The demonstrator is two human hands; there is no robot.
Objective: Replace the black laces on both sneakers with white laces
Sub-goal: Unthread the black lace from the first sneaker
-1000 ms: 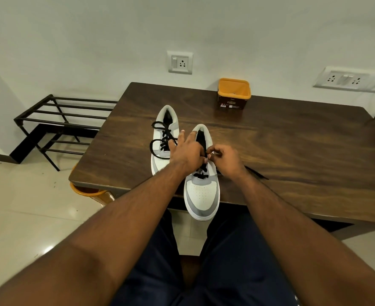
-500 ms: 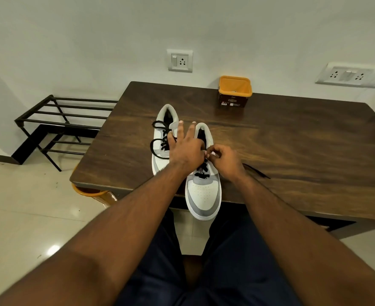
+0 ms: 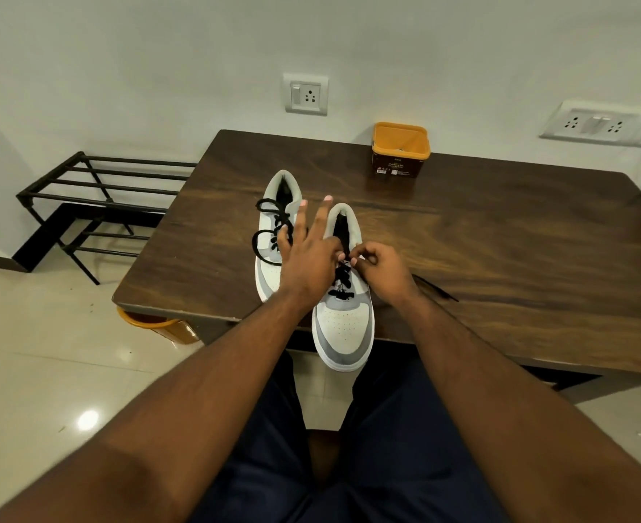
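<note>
The fingers (image 3: 313, 217) of the left hand (image 3: 307, 258) are spread straight over the two sneakers, tips reaching toward the heels, while its thumb side meets the right hand (image 3: 383, 271) at the laces. The right hand's fingers are curled and pinch the black lace (image 3: 343, 281) of the near sneaker (image 3: 343, 326) at about mid-tongue. That sneaker is white with grey panels, a perforated toe and a dark lining; its toe juts past the front edge of the desk (image 3: 500, 239). Only its lower eyelets show lace crossings. A loose black end (image 3: 437, 290) trails on the desk just right of the right wrist. The far sneaker (image 3: 273, 220), same colours, lies just beside it on the left, partly under the left hand, fully laced in black with loops hanging off its outer side. An orange tub (image 3: 400, 151) stands at the desk's back edge, well apart.
</note>
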